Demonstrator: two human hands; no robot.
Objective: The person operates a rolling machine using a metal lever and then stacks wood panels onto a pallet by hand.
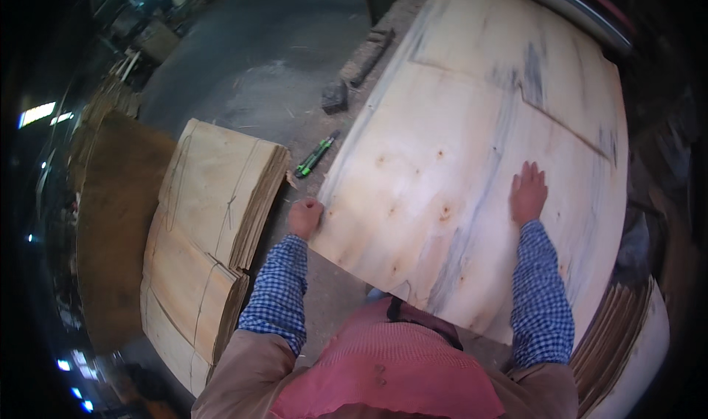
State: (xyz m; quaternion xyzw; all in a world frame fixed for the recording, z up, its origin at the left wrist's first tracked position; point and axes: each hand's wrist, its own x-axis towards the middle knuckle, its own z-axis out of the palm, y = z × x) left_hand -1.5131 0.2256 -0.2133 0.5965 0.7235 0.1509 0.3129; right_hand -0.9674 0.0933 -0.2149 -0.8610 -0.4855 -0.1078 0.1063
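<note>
In front of me lies a wide sheet of pale wood veneer [413,175], marked with knots and grey-blue streaks. A separate piece with a stepped edge [568,94] shows on its far right part. My left hand [305,217] is closed at the sheet's left edge, near its front corner, with the fingers curled on the rim. My right hand [529,192] rests flat on the sheet's right side, fingers stretched out and holding nothing. Beyond my left hand, a green and black utility knife [317,154] lies apart from the sheet.
Tied stacks of veneer [221,175] stand to my left, beside a brown board [122,220]. More stacked sheets [619,338] stand at the lower right. A dark block [334,97] lies past the knife. A metal bar [568,6] crosses the far right.
</note>
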